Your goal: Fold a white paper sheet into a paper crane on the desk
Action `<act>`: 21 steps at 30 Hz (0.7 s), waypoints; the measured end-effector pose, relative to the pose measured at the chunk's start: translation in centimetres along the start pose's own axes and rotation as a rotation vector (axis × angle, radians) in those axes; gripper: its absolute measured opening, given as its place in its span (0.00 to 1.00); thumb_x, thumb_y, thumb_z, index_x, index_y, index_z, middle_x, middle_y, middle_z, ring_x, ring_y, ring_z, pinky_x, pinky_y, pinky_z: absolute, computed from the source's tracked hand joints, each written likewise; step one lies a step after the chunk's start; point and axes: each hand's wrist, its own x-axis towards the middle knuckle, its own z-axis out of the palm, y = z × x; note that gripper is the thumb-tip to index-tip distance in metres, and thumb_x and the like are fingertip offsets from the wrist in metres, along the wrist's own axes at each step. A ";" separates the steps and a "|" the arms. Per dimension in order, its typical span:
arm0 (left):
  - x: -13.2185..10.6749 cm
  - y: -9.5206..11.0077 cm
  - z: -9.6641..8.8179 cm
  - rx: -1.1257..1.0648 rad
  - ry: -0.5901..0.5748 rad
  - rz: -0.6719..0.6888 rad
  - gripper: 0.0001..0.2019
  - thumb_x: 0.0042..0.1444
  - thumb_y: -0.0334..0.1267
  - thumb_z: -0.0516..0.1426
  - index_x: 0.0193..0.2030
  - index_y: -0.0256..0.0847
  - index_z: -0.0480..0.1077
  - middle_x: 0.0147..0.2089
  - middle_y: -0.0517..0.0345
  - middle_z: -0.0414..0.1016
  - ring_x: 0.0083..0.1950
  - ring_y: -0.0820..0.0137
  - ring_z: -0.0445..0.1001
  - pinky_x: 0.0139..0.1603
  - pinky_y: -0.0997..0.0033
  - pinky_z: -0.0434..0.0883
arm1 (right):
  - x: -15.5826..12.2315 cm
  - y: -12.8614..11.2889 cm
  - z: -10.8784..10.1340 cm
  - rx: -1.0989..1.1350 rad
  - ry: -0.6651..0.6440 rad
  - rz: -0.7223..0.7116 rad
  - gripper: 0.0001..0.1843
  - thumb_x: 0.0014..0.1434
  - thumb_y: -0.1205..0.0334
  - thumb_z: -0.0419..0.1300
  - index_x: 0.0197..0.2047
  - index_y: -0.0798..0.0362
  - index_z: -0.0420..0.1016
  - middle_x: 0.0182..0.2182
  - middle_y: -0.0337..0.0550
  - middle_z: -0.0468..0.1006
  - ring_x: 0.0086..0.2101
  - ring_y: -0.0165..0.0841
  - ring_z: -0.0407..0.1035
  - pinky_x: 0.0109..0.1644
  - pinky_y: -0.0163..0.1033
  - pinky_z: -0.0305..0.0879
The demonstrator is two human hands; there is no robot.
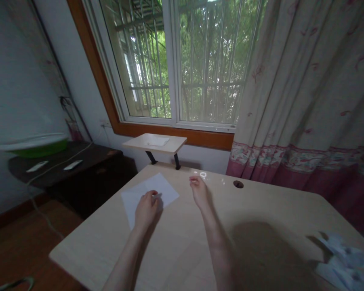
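A white sheet of paper [162, 190] lies flat on the far left part of a light wooden desk [260, 218]. My left hand [146, 210] rests on the sheet's near edge, fingers curled down and pressing on it. My right hand [199, 191] hovers just right of the sheet, apart from it, fingers loosely bent with nothing seen in them.
A small raised shelf [154, 143] with a folded white cloth stands at the desk's far edge under the window. A cable hole [238, 184] is in the desk top. Crumpled pale cloth [345, 258] lies at the right corner. A dark side table [63, 165] with a green basin [33, 145] stands left.
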 end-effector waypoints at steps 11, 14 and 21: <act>-0.3 -2.3 2.0 0.335 -0.072 0.074 0.22 0.66 0.42 0.46 0.65 0.41 0.61 0.68 0.45 0.58 0.69 0.52 0.54 0.65 0.45 0.52 | -5.0 1.6 6.3 -0.452 -0.231 -0.250 0.17 0.66 0.63 0.53 0.58 0.49 0.67 0.60 0.47 0.66 0.58 0.39 0.60 0.60 0.50 0.58; -0.7 -2.2 2.6 0.385 -0.124 0.078 0.23 0.66 0.42 0.46 0.66 0.43 0.59 0.69 0.47 0.55 0.70 0.52 0.52 0.65 0.44 0.51 | -5.6 1.9 6.6 -0.547 -0.341 -0.307 0.21 0.66 0.65 0.48 0.61 0.49 0.65 0.63 0.44 0.63 0.63 0.35 0.52 0.66 0.48 0.46; -1.4 -1.2 3.0 0.427 -0.195 0.144 0.23 0.67 0.42 0.44 0.67 0.44 0.56 0.70 0.48 0.52 0.70 0.54 0.50 0.66 0.47 0.51 | -6.8 2.2 5.8 -0.667 -0.345 -0.281 0.22 0.68 0.61 0.44 0.61 0.51 0.65 0.61 0.47 0.65 0.62 0.36 0.55 0.66 0.51 0.43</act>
